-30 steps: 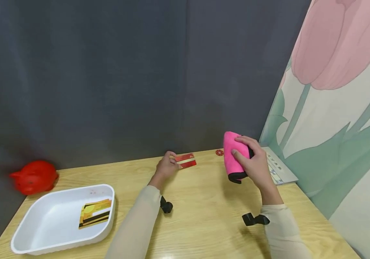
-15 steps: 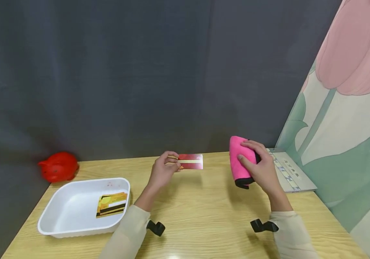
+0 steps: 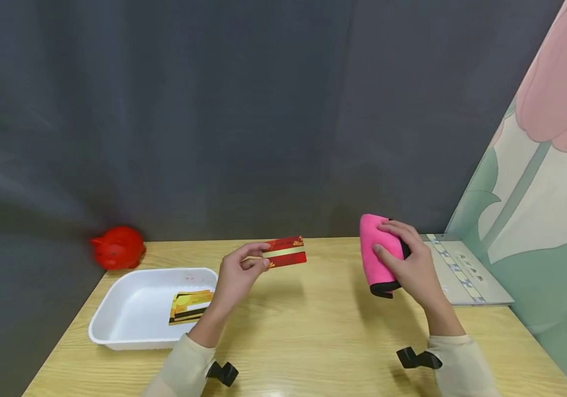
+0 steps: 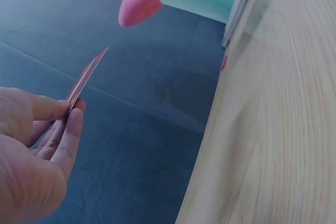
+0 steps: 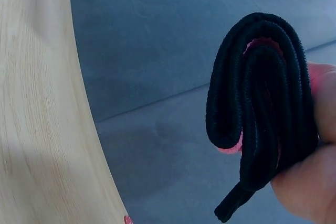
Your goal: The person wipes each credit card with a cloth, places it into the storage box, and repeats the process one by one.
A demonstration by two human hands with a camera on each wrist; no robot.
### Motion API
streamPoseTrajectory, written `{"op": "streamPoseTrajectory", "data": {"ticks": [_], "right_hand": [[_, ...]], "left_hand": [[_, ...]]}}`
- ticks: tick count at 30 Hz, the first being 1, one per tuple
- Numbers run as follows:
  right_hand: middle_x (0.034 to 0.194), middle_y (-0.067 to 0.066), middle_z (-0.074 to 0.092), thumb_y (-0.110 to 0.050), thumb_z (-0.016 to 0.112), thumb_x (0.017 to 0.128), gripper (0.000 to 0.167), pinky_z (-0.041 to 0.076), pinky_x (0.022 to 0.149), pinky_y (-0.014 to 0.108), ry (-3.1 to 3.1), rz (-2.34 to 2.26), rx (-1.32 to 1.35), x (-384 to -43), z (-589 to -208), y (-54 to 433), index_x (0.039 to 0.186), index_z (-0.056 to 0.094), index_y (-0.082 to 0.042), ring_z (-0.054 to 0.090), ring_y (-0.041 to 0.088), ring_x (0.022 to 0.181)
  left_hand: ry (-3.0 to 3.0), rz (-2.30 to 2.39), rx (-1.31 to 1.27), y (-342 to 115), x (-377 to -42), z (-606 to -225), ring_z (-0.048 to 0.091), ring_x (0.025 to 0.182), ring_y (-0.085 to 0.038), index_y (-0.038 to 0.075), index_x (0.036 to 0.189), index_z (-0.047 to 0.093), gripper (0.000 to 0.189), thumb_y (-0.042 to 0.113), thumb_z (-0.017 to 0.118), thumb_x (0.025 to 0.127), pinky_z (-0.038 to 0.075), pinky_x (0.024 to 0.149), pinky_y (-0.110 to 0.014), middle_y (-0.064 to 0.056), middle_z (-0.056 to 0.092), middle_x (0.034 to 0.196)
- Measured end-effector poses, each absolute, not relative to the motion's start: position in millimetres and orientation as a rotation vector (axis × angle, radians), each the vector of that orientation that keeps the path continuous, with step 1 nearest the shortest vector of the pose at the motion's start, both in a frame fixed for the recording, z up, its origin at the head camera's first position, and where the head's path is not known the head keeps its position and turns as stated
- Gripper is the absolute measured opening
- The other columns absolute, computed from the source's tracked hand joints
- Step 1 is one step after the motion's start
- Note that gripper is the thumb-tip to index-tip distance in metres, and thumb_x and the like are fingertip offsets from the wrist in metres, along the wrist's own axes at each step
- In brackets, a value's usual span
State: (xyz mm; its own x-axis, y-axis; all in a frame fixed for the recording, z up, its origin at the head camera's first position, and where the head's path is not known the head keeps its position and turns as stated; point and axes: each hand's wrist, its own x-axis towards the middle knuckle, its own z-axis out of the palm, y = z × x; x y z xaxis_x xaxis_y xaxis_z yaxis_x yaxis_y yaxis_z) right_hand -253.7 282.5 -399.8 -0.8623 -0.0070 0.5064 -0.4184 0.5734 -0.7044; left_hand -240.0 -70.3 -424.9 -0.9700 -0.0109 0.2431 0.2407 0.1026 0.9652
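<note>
My left hand (image 3: 238, 278) pinches a red card (image 3: 285, 252) with a pale gold stripe by its left end, between thumb and fingers. The card is raised over the table, and the left wrist view has it almost edge-on. On the other side, my right hand (image 3: 414, 267) grips a folded pink towel (image 3: 377, 251) with black edging, also held above the table. Its black folded layers (image 5: 262, 98) face the right wrist camera. A small red disc (image 4: 224, 63) lies by the table's far edge; the towel hides it in the head view.
A white plastic tub (image 3: 129, 309) at the left holds several yellow cards (image 3: 189, 306). Behind it sits a red piggy bank (image 3: 118, 248). A flat grey book (image 3: 476, 275) lies at the right by the flowered wall. A dark curtain (image 3: 263, 121) hangs behind the wooden table (image 3: 313, 336).
My left hand has lifted the red card from the back of the table and brought it nearer. The right hand keeps its grip on the towel. The head view has turned left.
</note>
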Motion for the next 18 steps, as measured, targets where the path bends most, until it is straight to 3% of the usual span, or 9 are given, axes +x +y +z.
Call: {"op": "streamPoseTrajectory", "data": {"ticks": [4,12,18], "right_hand": [[0.151,0.006,0.053,-0.019,0.076,0.094,0.045,0.043,0.086,0.011,-2.343,1.222,0.371,-252.3,-400.8,280.4,0.137,0.065,-0.018,0.044,0.007,0.127],[0.151,0.009,0.052,-0.014,0.076,0.094,0.044,0.045,0.086,0.008,-2.328,1.273,0.44,-248.0,-402.4,268.2,0.136,0.066,-0.015,0.048,0.024,0.131],[0.146,0.008,0.056,-0.008,0.078,0.091,0.042,0.045,0.089,0.007,-2.279,1.282,0.543,-245.4,-406.9,253.0,0.131,0.068,-0.014,0.048,0.001,0.127]], "left_hand": [[-2.2,-1.948,-0.235,-74.3,-238.4,-428.9,0.074,0.088,-0.012,0.013,0.121,0.075,0.03,0.003,0.074,0.093,0.06,0.08,-0.022,-0.017,0.067,0.111],[-2.212,-1.943,-0.281,-73.8,-235.1,-430.1,0.073,0.094,-0.01,0.016,0.123,0.074,0.031,0.004,0.074,0.094,0.058,0.08,-0.02,-0.007,0.065,0.113],[-2.215,-1.958,-0.274,-69.0,-237.5,-433.2,0.072,0.091,-0.008,0.014,0.124,0.074,0.034,0.002,0.075,0.092,0.056,0.075,-0.018,-0.018,0.064,0.114]]}}
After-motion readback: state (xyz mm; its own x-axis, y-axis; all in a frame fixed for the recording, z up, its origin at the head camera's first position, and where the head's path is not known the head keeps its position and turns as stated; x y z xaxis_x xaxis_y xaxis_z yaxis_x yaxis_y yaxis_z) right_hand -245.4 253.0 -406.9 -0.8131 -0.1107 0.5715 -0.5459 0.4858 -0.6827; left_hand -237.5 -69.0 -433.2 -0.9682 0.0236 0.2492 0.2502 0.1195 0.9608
